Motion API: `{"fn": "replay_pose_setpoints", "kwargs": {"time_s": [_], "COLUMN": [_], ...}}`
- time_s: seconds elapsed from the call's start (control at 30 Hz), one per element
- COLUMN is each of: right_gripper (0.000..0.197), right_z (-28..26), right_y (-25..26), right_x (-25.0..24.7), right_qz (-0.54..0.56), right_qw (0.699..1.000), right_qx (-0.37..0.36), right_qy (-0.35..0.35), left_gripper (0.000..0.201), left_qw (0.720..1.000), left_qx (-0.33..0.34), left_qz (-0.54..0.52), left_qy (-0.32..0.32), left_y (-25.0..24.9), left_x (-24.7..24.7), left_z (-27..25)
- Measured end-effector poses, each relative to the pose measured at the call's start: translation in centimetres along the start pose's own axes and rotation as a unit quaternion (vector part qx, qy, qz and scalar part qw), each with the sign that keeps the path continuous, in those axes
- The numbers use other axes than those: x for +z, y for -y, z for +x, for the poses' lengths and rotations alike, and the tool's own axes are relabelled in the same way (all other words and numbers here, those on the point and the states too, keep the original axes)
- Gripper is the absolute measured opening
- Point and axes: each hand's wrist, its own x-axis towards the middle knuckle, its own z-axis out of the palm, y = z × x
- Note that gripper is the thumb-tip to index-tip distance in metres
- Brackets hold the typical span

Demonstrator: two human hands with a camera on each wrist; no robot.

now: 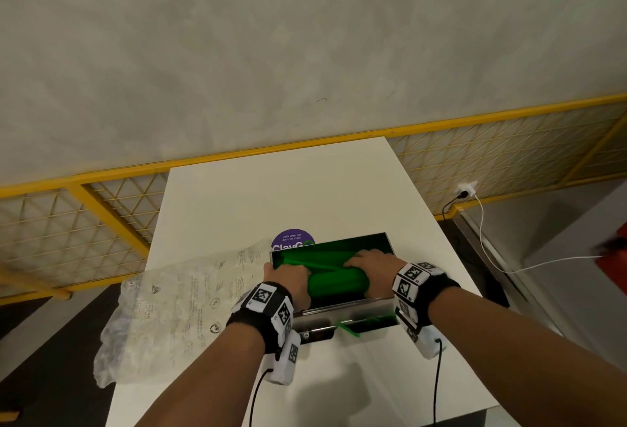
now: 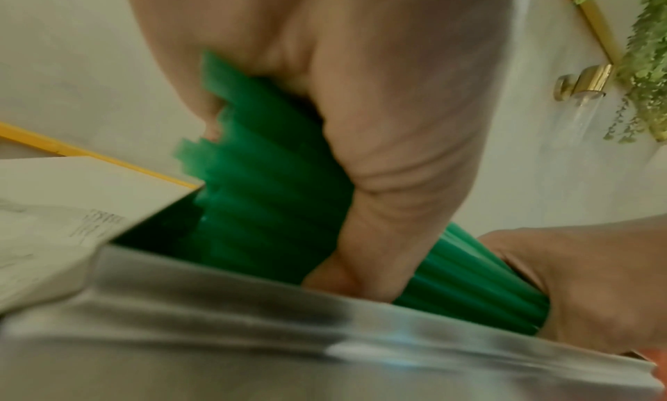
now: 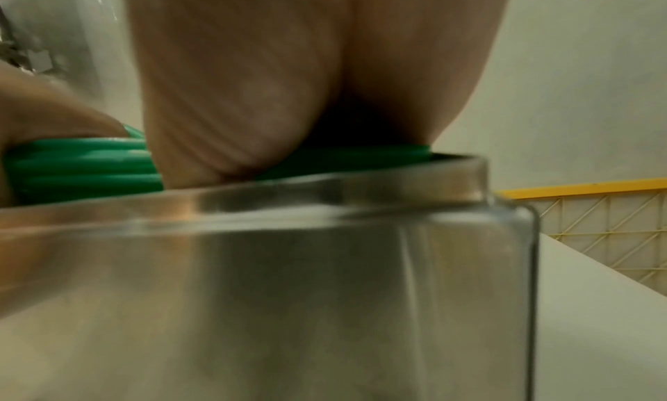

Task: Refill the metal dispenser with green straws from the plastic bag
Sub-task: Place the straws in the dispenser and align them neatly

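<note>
A thick bundle of green straws [image 1: 337,282] lies across the open top of the metal dispenser [image 1: 346,316] on the white table [image 1: 288,189]. My left hand [image 1: 290,279] grips the bundle's left end and my right hand [image 1: 369,265] grips its right end. In the left wrist view my left hand [image 2: 379,156] curls round the green straws [image 2: 260,201] above the dispenser's rim [image 2: 325,330]. In the right wrist view my right hand [image 3: 252,99] holds the straws [image 3: 86,167] just above the dispenser's metal wall [image 3: 288,293]. A loose straw [image 1: 349,329] sticks out of the front tray.
The crumpled clear plastic bag [image 1: 176,311] lies over the table's left edge, beside the dispenser. A purple round sticker [image 1: 292,240] sits behind the dispenser. A yellow mesh fence [image 1: 509,148] runs behind the table. Cables [image 1: 488,250] hang at the right.
</note>
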Motion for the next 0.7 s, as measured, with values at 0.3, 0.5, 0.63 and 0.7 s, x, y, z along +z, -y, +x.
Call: {"fn": "replay_pose_setpoints", "kwargs": {"time_s": [0.3, 0.5, 0.63, 0.7], "right_gripper": [0.051, 0.055, 0.059, 0.061], "right_z": [-0.2, 0.1, 0.0, -0.1], "right_y": [0.4, 0.7, 0.5, 0.4], "right_x": [-1.9, -0.6, 0.0, 0.0], "right_qz": [-0.015, -0.075, -0.119, -0.105], "right_qw": [0.999, 0.997, 0.992, 0.994], "right_qx": [-0.011, 0.005, 0.031, 0.033], "right_qy": [-0.038, -0.021, -0.003, -0.005], "left_gripper": [0.067, 0.082, 0.106, 0.100], "left_qw": [0.981, 0.971, 0.908, 0.842], "left_qx": [0.023, 0.019, -0.009, 0.002], "left_qz": [-0.177, -0.188, -0.363, -0.475], "left_qy": [-0.071, -0.144, -0.210, -0.255], "left_y": [1.5, 1.6, 2.5, 3.0], "left_x": [0.1, 0.9, 1.4, 1.5], "left_z": [-1.2, -1.5, -2.0, -2.5]}}
